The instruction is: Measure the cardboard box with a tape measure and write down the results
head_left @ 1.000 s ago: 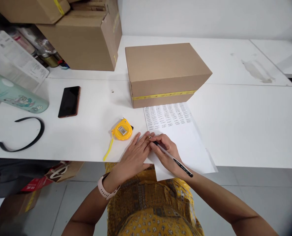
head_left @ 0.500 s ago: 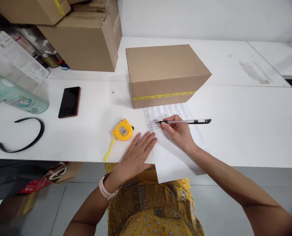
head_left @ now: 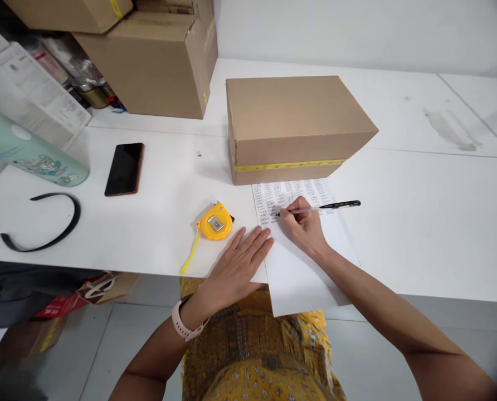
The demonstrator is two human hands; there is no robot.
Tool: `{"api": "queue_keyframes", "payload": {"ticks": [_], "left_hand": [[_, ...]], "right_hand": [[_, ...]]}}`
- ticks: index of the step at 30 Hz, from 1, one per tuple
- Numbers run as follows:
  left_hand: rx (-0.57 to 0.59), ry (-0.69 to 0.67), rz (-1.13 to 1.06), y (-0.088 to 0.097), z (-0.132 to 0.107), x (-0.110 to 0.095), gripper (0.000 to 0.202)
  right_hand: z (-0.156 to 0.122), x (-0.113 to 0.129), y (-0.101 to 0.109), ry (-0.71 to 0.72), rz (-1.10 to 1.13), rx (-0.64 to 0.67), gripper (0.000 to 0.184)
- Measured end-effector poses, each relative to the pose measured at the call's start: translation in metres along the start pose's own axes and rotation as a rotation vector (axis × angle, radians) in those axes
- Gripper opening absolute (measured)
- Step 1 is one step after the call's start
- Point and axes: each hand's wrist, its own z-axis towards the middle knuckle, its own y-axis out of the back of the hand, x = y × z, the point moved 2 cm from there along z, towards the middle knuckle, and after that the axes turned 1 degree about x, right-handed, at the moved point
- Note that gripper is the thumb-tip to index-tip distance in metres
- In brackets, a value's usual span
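Head view: right hand grips slim black-and-clear pen; white paper may slip, because flat left hand covers only its edge.

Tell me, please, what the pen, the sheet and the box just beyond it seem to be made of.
The pen: probably smooth plastic, since it looks see-through midway and black at the rear. The sheet: matte white paper, judging by its thin edges and flat spread. The box: matte brown cardboard, judging by its plain faces and folded edges.
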Motion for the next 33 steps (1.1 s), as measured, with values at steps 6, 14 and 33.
{"api": "queue_keyframes", "payload": {"ticks": [6,14,33], "left_hand": [[0.008,0.003,0.069,-0.0019,-0.0007,-0.0003,0.091],[0.024,0.006,0.160,-0.0020,-0.0013,-0.0015,0.089],[0.015,0.003,0.180,-0.0024,-0.0019,-0.0011,0.091]], "right_hand": [[-0.0004,0.0004,-0.0021,0.009,0.009,0.007,0.027],[-0.0009,-0.0029,-0.0031,0.041,0.023,0.007,0.027],[-0.0001,-0.0017,-0.0011,0.038,-0.015,-0.017,0.027]]}}
